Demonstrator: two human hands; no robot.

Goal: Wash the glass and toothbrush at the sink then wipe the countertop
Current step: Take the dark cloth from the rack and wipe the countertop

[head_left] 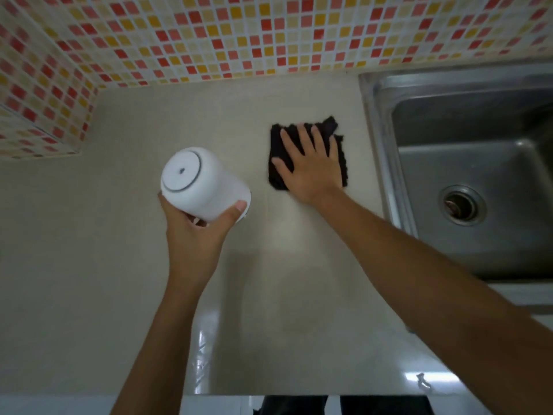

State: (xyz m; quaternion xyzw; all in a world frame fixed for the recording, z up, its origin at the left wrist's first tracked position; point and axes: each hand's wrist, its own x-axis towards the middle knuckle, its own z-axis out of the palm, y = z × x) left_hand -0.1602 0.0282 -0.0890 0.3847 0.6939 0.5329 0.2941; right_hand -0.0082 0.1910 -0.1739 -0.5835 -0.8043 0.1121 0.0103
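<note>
White, upturned, the cup (203,182) sits clamped in the left hand (196,232) above the beige countertop (125,265). Well to its right, the right hand (311,167) presses flat, fingers spread, on a black cloth (308,154) beside the steel sink (466,175).

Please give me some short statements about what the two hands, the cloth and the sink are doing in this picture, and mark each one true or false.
1. The right hand lies flat on the dark cloth. True.
2. The left hand is empty. False: it holds a white container.
3. The cloth lies inside the sink. False: it lies on the countertop, left of the sink.
4. The wall has coloured mosaic tiles. True.
</note>
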